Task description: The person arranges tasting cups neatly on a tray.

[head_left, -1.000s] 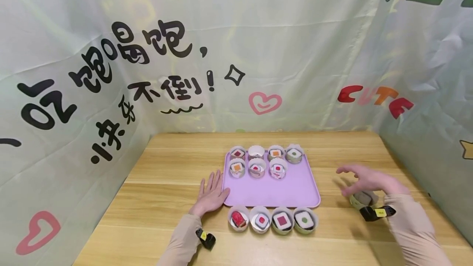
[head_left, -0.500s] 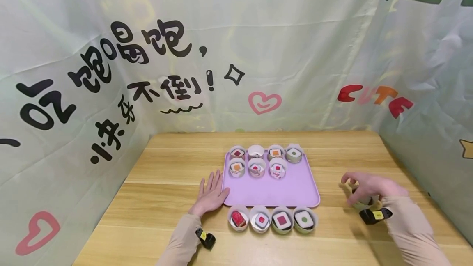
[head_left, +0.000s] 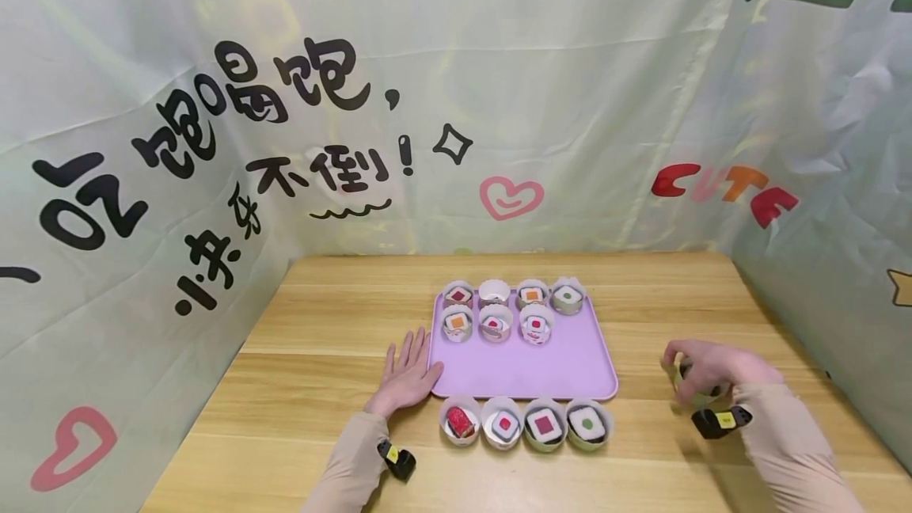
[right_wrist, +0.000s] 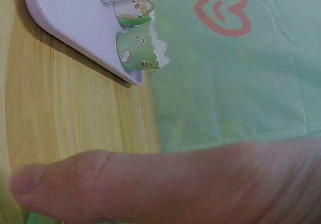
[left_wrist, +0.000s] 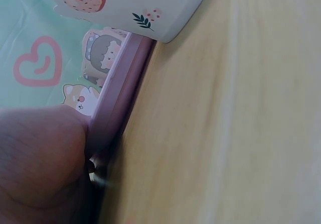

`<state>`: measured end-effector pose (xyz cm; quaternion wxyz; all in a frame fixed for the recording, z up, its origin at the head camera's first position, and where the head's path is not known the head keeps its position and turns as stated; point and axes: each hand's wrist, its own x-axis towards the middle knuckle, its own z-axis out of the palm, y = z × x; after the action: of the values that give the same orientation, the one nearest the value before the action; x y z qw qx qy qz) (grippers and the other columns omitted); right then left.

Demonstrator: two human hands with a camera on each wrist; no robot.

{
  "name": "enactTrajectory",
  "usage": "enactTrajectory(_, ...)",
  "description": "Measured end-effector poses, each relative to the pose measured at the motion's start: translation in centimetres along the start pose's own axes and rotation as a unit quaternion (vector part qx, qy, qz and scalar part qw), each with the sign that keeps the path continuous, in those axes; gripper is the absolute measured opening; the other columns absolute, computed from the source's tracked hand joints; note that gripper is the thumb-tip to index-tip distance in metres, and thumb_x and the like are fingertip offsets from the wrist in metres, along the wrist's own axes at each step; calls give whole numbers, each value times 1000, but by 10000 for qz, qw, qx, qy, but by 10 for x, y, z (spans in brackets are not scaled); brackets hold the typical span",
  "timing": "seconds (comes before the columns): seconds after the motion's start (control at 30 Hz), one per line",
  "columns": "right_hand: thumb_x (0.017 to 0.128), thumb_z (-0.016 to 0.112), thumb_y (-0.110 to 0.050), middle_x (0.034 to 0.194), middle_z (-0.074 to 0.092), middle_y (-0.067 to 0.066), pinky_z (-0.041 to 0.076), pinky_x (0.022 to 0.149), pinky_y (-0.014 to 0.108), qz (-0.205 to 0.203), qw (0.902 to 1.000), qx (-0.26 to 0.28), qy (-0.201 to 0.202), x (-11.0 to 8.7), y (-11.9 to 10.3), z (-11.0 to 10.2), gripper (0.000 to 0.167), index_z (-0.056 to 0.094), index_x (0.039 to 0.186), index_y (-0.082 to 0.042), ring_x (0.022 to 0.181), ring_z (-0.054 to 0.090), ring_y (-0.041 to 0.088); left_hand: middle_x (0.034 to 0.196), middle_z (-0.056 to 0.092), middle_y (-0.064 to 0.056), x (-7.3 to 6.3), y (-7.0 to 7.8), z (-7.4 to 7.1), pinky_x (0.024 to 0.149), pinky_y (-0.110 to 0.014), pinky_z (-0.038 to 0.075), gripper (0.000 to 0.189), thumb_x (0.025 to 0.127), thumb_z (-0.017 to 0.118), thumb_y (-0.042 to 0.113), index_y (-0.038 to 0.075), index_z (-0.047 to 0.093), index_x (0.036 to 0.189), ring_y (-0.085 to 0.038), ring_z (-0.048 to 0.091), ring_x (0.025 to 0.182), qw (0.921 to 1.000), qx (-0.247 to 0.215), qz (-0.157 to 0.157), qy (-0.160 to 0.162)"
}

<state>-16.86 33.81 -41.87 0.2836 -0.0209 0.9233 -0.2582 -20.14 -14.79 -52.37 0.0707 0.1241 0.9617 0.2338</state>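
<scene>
My left hand (head_left: 406,378) lies flat on the table with straight fingers, its thumb against the left edge of the purple tray (head_left: 527,374). To the right of the tray, my right hand (head_left: 716,366) has its fingers curled round a green paper cup (right_wrist: 37,218), mostly hidden under it. Something dark shows in that cup; its kind is hidden. In the right wrist view, the thumb (right_wrist: 100,184) stretches across the bottom. Below the tray stand several paper cups with pieces like toy sushi, including a red piece (head_left: 459,422) and a green-centred roll (head_left: 587,423).
Two rows of paper cups stand at the tray's back, among them a green cup (head_left: 568,299) at the right end and a white-lined cup (head_left: 494,292). Printed cloth (head_left: 598,141) hangs behind and beside the wooden table (head_left: 285,418).
My right hand has come down and slightly nearer over the green paper cup, its fingers closing in round it. My left hand, the tray and the other cups have stayed put.
</scene>
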Motion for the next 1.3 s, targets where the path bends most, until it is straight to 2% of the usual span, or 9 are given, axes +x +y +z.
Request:
enactTrajectory(0.13, 70, 78, -3, 86, 45, 7, 48, 55, 27, 135, 9995, 298, 37, -2, 0, 4, 52, 52, 114, -10, 72, 47, 19, 172, 6, -12, 0, 0, 0, 127, -57, -9, 69, 108, 34, 44, 3, 18, 161, -34, 1, 160, 10000, -14, 7, 26)
enactTrajectory(0.5, 64, 75, 4, 76, 41, 1, 44, 53, 24, 239, 9994, 238, 60, -2, 1, 5, 50, 52, 107, -10, 65, 42, 14, 171, 5, -12, -1, 2, -2, 126, -58, -10, 68, 108, 34, 43, 3, 18, 161, -34, 0, 159, 10000, -62, -17, -19)
enactTrajectory(0.67, 65, 75, 5, 86, 47, 7, 35, 50, 21, 253, 9992, 292, -83, -1, 2, 3, 50, 52, 107, -9, 57, 37, 10, 171, 4, -11, -1, 2, -2, 126, -58, -10, 68, 108, 34, 43, 4, 17, 161, -34, -1, 159, 10000, -46, -20, -16)
enactTrajectory(0.83, 67, 74, 9, 80, 46, 6, 31, 49, 20, 223, 9986, 438, -171, -1, 2, 3, 49, 51, 107, -8, 54, 31, 8, 171, 5, -12, 0, 1, -1, 126, -57, -10, 68, 108, 34, 43, 3, 18, 160, -34, 0, 159, 10000, -39, -11, 6)
enactTrajectory(0.93, 67, 73, 10, 81, 46, 6, 31, 49, 20, 242, 9986, 439, -171, 0, 2, 3, 48, 51, 107, -8, 55, 31, 9, 171, 5, -12, -1, 1, 0, 126, -57, -10, 68, 108, 34, 43, 3, 18, 160, -34, 0, 159, 10000, -51, -4, 22)
enactTrajectory(1.0, 67, 69, 11, 84, 46, 7, 31, 49, 20, 234, 9988, 407, -158, 0, 2, 3, 47, 51, 106, -8, 55, 31, 9, 171, 6, -13, -1, 0, 1, 126, -57, -10, 68, 108, 34, 43, 3, 18, 160, -34, 0, 159, 10000, -53, 10, 39)
enactTrajectory(1.13, 65, 60, 13, 78, 45, 5, 30, 48, 19, 191, 9994, 276, -128, 1, 3, 3, 47, 51, 105, -9, 54, 28, 8, 171, 6, -13, -1, 0, 1, 126, -57, -10, 68, 108, 34, 43, 3, 18, 160, -34, 0, 159, 10000, -54, 23, 49)
enactTrajectory(1.3, 62, 54, 10, 82, 44, 6, 33, 49, 19, 26, 9999, -25, 104, 3, 6, 3, 45, 53, 101, -11, 62, 38, 13, 171, 5, -13, -1, 0, 1, 126, -57, -11, 68, 108, 34, 43, 3, 18, 160, -34, -1, 159, 10000, -85, 29, 36)
